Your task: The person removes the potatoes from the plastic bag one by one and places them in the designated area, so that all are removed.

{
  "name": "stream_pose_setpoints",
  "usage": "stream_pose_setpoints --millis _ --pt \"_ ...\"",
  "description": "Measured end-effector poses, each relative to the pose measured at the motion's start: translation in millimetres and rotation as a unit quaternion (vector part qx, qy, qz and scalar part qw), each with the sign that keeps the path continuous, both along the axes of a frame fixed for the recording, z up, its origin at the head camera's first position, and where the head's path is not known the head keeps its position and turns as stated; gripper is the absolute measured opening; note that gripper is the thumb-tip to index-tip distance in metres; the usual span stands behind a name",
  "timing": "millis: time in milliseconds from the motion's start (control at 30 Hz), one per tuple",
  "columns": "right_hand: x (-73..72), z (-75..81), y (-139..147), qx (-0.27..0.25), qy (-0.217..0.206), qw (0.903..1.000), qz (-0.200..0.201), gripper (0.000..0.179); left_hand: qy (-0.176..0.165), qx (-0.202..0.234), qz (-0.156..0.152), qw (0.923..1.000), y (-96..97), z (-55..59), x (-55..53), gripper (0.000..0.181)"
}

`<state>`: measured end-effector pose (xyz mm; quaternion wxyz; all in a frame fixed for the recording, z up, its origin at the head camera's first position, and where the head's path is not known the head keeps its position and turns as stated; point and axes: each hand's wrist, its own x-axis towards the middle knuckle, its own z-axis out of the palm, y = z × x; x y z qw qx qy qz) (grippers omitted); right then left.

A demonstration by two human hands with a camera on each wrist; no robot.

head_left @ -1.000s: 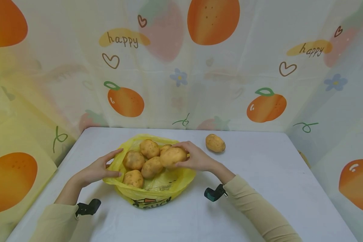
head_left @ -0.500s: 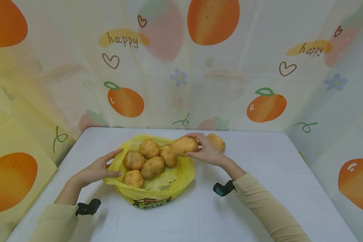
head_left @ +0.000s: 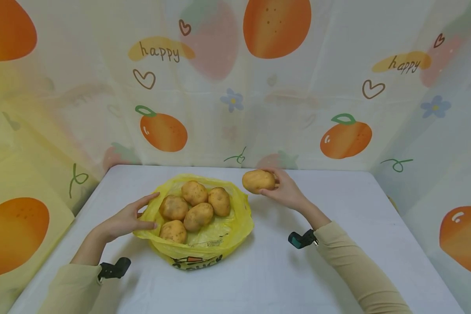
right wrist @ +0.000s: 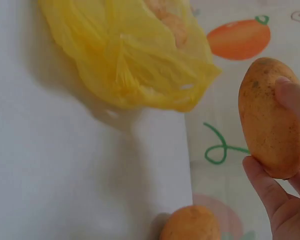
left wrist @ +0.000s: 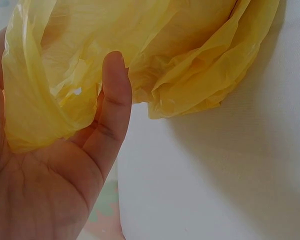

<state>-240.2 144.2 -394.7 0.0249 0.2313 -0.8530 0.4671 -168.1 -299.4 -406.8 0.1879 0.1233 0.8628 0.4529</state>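
Patterned fabric [head_left: 259, 109] backs the white table [head_left: 220, 292]. Before me, one potato [head_left: 258, 181] is held above it, right of the yellow bag [head_left: 240, 229] — right hand [head_left: 285, 188] pinching, left hand [head_left: 121, 221] gripping the bag rim. Presumed step: potato transfer, direction undetermined — next move likely calls for controlled lowering.
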Motion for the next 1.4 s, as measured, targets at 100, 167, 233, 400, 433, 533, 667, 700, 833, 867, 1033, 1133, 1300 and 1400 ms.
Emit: stream_pose_setpoints --millis 100,167,233,400,433,533,667,700,833,867,1033,1133,1300,1400 --pt "-4.0 -2.7 9 0.008 0.004 0.9998 -0.019 0.061 -0.004 0.006 -0.001 1.0 0.3 0.9 0.3 0.09" --pt "-5.9 -4.2 15 0.011 0.003 0.9995 -0.031 0.063 -0.003 0.008 -0.003 1.0 0.5 1.3 0.5 0.09" --pt "-7.8 -5.2 20 0.008 0.0 0.9991 -0.042 0.064 -0.003 0.007 -0.002 1.0 0.7 1.5 0.6 0.09" --pt "-9.8 -4.0 31 0.014 0.007 0.9978 -0.065 0.065 -0.01 0.012 0.001 0.9999 0.7 1.5 0.2 0.09" --pt "-10.0 -3.5 33 0.017 0.007 0.9974 -0.069 0.064 -0.011 0.012 0.001 0.9999 0.7 1.5 0.2 0.09" --pt "-11.1 -2.6 40 0.024 0.007 0.9967 -0.077 0.065 -0.008 0.008 0.001 0.9999 0.0 0.7 -0.2 0.09" --pt "-14.0 -3.5 50 0.032 0.004 0.9953 -0.091 0.067 -0.008 0.009 0.001 0.9999 -0.6 0.2 -0.4 0.09" --pt "-14.5 -3.3 52 0.035 0.002 0.9947 -0.097 0.067 -0.01 0.01 0.002 0.9999 -0.5 -0.5 -0.8 0.09" --pt "-17.5 -4.9 61 0.042 0.001 0.9923 -0.117 0.069 -0.011 0.01 0.002 0.9999 -0.8 -2.2 -1.6 0.09" --pt "-18.4 -5.8 63 0.042 0.002 0.9916 -0.123 0.069 -0.01 0.009 0.002 0.9999 -0.7 -2.5 -1.8 0.09" --pt "-21.8 -12.2 74 0.038 0.011 0.9881 -0.148 0.068 -0.008 0.005 0.003 0.9999 -0.7 -2.8 -1.6 0.089" --pt "-22.8 -15.8 79 0.029 0.003 0.9867 -0.16 0.069 -0.01 0.008 0.006 0.9999 -0.3 -3.5 -1.6 0.089" --pt "-22.9 -22.1 86 0.021 -0.023 0.9832 -0.18 0.071 -0.01 0.011 0.006 0.9999 -0.5 -3.2 -1.7 0.089" --pt "-23.1 -26.6 89 0.021 -0.024 0.981 -0.191 0.069 -0.008 0.009 0.002 0.9999 -1.1 -2.1 -1.2 0.089"
